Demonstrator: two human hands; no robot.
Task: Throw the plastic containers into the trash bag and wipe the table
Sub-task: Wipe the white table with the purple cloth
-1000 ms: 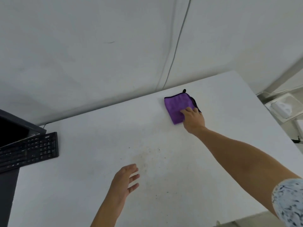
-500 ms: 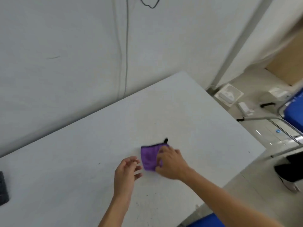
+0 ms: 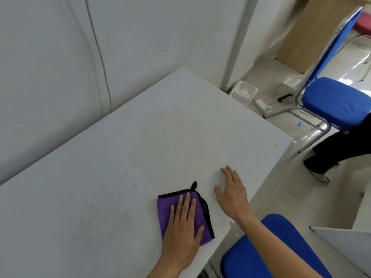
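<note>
Two flat palms: left hand atop purple cloth, right hand beside

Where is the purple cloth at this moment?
The purple cloth lies low in the head view, near the right edge of the table, under the flat left hand, left of the right hand.

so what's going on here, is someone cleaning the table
Yes, a person looks to be wiping the table with a purple cloth. The left hand lies flat on the cloth, fingers straight, near the table's front edge. The right hand is open beside it, off the cloth. A few dark specks show on the tabletop. No containers or trash bag are in view. Blue chairs stand to the right.
</note>
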